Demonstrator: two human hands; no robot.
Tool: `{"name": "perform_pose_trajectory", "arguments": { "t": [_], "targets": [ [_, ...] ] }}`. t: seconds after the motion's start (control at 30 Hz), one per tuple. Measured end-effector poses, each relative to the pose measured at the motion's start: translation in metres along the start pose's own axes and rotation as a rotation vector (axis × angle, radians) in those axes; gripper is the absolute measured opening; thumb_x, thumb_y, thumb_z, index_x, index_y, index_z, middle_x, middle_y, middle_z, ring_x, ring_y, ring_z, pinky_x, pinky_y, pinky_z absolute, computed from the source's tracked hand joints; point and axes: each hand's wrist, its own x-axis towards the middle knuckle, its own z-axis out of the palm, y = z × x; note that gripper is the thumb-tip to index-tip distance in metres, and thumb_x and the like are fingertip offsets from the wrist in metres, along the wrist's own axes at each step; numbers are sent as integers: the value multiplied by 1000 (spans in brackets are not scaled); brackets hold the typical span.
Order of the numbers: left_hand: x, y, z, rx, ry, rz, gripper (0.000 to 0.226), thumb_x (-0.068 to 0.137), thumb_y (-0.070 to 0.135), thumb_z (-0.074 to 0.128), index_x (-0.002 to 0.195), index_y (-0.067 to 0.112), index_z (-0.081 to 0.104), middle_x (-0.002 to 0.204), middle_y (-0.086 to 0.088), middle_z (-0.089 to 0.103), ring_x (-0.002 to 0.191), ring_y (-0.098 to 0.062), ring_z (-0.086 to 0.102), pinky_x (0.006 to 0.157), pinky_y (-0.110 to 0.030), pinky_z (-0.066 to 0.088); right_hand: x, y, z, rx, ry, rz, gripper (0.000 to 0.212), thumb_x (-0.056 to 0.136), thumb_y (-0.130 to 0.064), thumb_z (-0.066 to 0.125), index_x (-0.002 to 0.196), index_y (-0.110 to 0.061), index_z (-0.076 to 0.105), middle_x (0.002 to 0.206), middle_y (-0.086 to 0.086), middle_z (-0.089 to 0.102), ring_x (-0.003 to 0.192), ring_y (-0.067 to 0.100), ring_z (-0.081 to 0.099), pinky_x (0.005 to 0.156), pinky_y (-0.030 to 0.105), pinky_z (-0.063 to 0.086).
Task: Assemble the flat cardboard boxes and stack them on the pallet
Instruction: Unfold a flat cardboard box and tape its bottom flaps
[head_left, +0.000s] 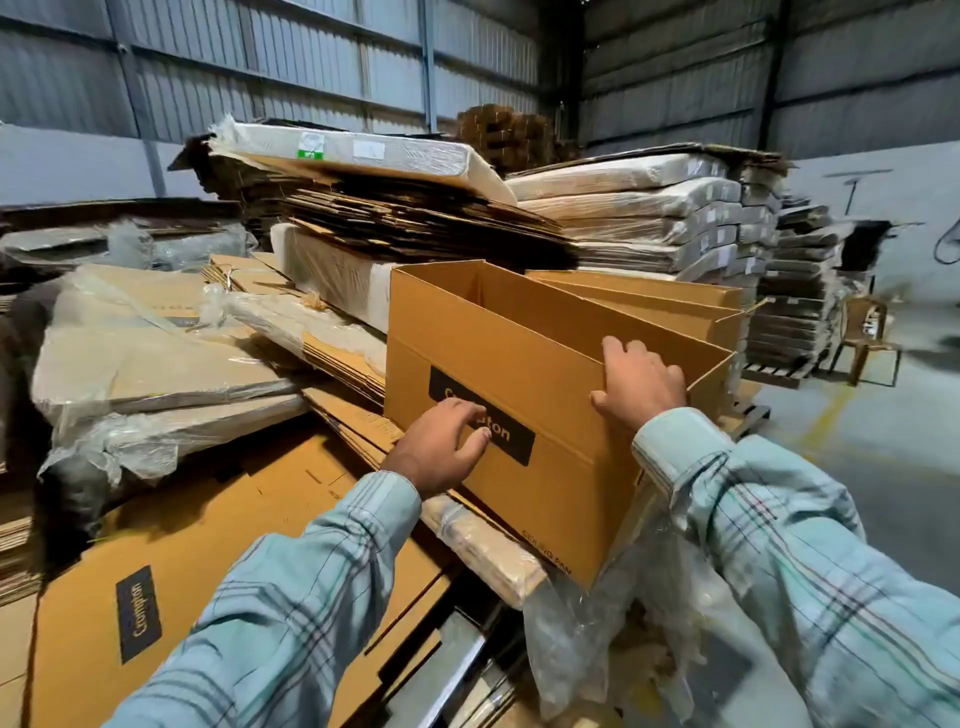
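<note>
Box (524, 415), already opened to a tube, stood tilted on the flat cardboard piles (218, 519), directly in front of both hands, and its long axis ran from near right to far left. Right hand (641, 387) held the near end of the top edge; its fingers (621, 349) were curled over the edge and the thumb pressed the outer wall. Left hand (441, 449) lay lower on the printed side, its fingers loosely bent and only touching. I judged the right hand the one that would steer the box. Whether a pallet was under it, I could not tell.
</note>
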Motion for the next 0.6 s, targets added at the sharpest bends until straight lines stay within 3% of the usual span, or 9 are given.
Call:
{"name": "perform_pose_trajectory", "arguments": {
  "t": [0.07, 0.13, 0.27, 0.37, 0.43, 0.5, 0.6],
  "targets": [
    [17, -1, 8, -5, -13, -35, 43, 97, 33, 47, 137, 14, 48, 136, -4, 52, 125, -16, 47, 105, -28, 36, 12, 6, 3, -16, -175, -15, 40, 88, -38, 65, 117, -17, 48, 107, 6, 61, 89, 22, 59, 77, 36, 50],
    [27, 5, 19, -25, -45, -57, 46, 97, 33, 48, 139, 14, 45, 138, -4, 51, 126, -17, 47, 105, -28, 36, 18, 13, 7, -34, -250, -54, 30, 89, -38, 64, 108, -18, 52, 101, 3, 63, 83, 19, 58, 74, 34, 50],
    [29, 32, 64, -89, -119, -83, 69, 92, 50, 50, 147, 15, 30, 149, -6, 38, 134, -19, 39, 111, -34, 34, 19, 11, 13, 39, -167, -153, 18, 91, -36, 60, 101, -22, 56, 93, -1, 62, 81, 18, 61, 74, 33, 52],
    [20, 57, 103, -202, -150, -194, 106, 78, 66, 58, 152, 13, 3, 160, -10, 6, 146, -24, 12, 119, -36, 17, 15, -8, 11, 70, -125, -172, 16, 92, -34, 60, 98, -20, 55, 90, 1, 62, 80, 19, 62, 75, 35, 56],
    [15, 74, 120, -297, -65, -323, 121, 72, 60, 70, 151, 17, -12, 160, -8, -13, 147, -26, -3, 118, -39, 7, 12, -20, 9, 118, -106, -183, 14, 92, -32, 61, 95, -19, 55, 86, 0, 61, 77, 18, 61, 68, 31, 54],
    [11, 84, 123, -348, 73, -386, 124, 72, 45, 77, 149, 25, -18, 159, -4, -19, 147, -25, -5, 117, -42, 8, 7, -33, 4, 181, -90, -186, 13, 92, -31, 61, 91, -19, 55, 81, -1, 59, 73, 16, 60, 63, 28, 50],
    [2, 83, 112, -390, 244, -387, 117, 75, 28, 79, 152, 26, -9, 160, 0, -13, 146, -19, 4, 116, -35, 11, 0, -56, -3, 240, -112, -208, 11, 93, -30, 59, 91, -19, 57, 82, 1, 61, 74, 18, 61, 71, 35, 56]
  ]
}}
